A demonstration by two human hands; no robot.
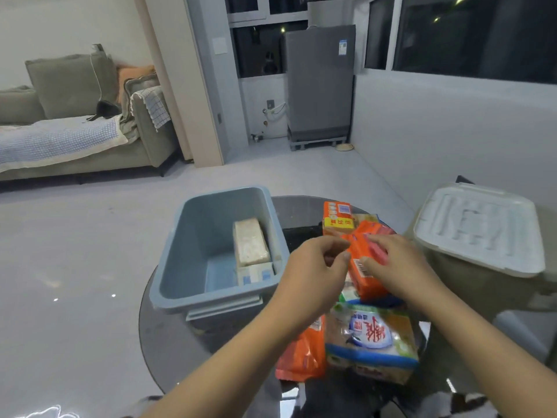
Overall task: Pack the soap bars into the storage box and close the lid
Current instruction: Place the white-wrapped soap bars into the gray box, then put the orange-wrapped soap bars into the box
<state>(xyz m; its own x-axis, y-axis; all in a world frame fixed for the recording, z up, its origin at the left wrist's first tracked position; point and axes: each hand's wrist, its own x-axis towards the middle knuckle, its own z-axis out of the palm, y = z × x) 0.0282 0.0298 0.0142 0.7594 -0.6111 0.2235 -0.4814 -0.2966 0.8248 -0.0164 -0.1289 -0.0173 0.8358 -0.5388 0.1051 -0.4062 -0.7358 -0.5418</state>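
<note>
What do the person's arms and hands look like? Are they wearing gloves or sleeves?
No gloves and no sleeves show. The left hand and right hand are bare, and both forearms are bare as far down as the picture shows. I see no rings, watch or bracelets. Five fingers each, nails short and plain as far as they show.

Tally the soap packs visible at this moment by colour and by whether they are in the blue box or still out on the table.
Pale packs inside the blue box: 2 (beige pack, white-and-blue pack)
Orange packs on the table: 3 (far, under the hands, near)
Blue-and-green multipack on the table: 1
Total: 6
</note>
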